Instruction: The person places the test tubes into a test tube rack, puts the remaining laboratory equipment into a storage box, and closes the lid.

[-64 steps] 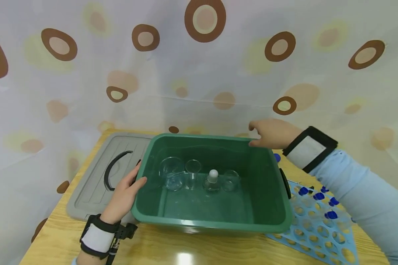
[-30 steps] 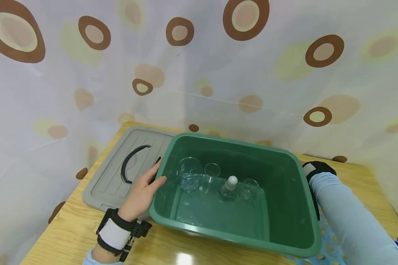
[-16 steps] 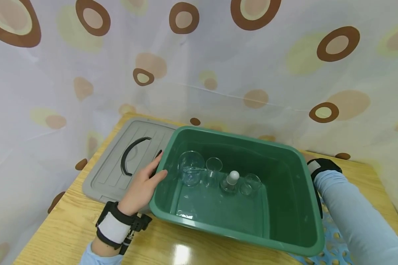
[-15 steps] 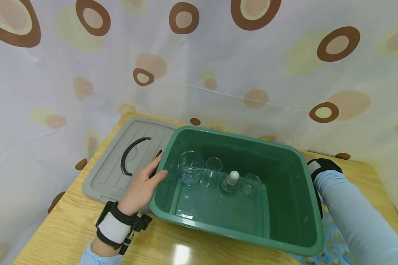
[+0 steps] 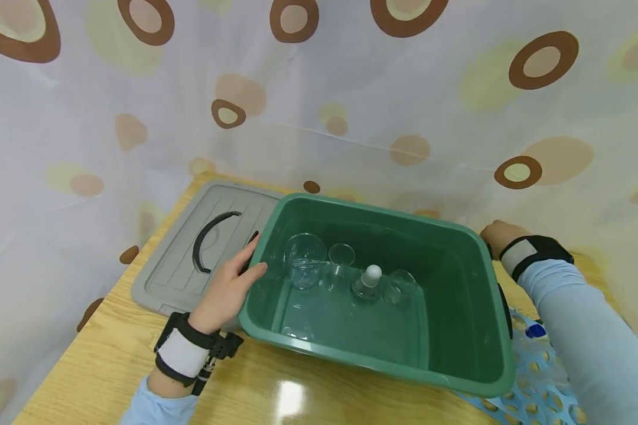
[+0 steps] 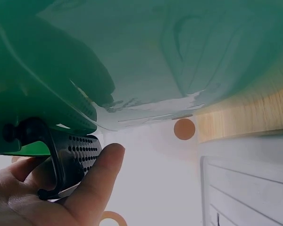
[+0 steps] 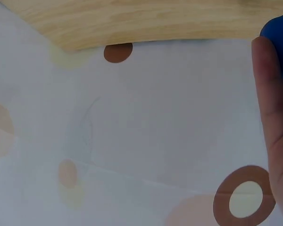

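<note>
A deep green plastic bin stands in the middle of the head view, holding several pieces of clear glassware and a small bottle with a white bulb top. My left hand grips the bin's left side, thumb over the rim; the left wrist view shows its fingers around the black handle. At the bin's far right corner, my right hand is bent and partly hidden by the rim. In the right wrist view it holds a smooth, rounded blue thing, cut off by the frame's edge.
A grey lid with a black handle lies left of the bin on the wooden table. Right of the bin is a light blue rack with round holes, partly under my right sleeve. A patterned cloth hangs behind.
My right hand went from over the far rim down behind the bin's right side, then rose into sight at the corner. My left hand has stayed on the bin.
</note>
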{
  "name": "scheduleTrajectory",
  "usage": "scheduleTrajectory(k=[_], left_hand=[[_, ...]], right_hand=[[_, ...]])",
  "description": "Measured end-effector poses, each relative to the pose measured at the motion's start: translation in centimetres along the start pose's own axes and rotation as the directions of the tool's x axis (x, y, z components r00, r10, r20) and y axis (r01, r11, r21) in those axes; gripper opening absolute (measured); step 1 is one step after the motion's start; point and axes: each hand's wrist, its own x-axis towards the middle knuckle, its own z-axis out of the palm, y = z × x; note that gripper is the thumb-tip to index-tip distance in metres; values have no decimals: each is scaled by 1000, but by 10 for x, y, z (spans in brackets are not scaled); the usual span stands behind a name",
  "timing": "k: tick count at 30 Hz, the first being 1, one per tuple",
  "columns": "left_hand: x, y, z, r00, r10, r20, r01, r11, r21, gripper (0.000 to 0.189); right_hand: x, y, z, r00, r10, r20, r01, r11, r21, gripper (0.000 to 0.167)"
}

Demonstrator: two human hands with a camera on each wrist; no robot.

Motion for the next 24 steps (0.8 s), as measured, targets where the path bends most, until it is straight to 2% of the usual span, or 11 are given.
scheduleTrajectory(k=[2,4,15,19,22,24], left_hand=[[1,0,0,1000,0,0,0,1000,4,55],[2,0,0,1000,-2,1,2,1000,9,55],[8,-1,-2,1000,-17,6,17,1000,17,55],[9,-1,-6,1000,-26,6,26,1000,17,55],[10,-2,-9,1000,-21,9,21,1000,18,55],[10,-3,-10,1000,-14,8,14,1000,20,55]], right_hand=[[-6,-2,-7,998,4,-70,-5,1000,-17,16],[-12,-5,-15,995,12,-99,-15,999,-30,13],[-33,-8,-52,992,61,-112,-76,988,-136,15],[-40,-15,-69,981,114,-157,-144,971,-190,10],[-46,-22,-79,965,181,-191,-219,954,-202,6],[-49,-26,-87,953,221,-208,-262,944,-198,9]])
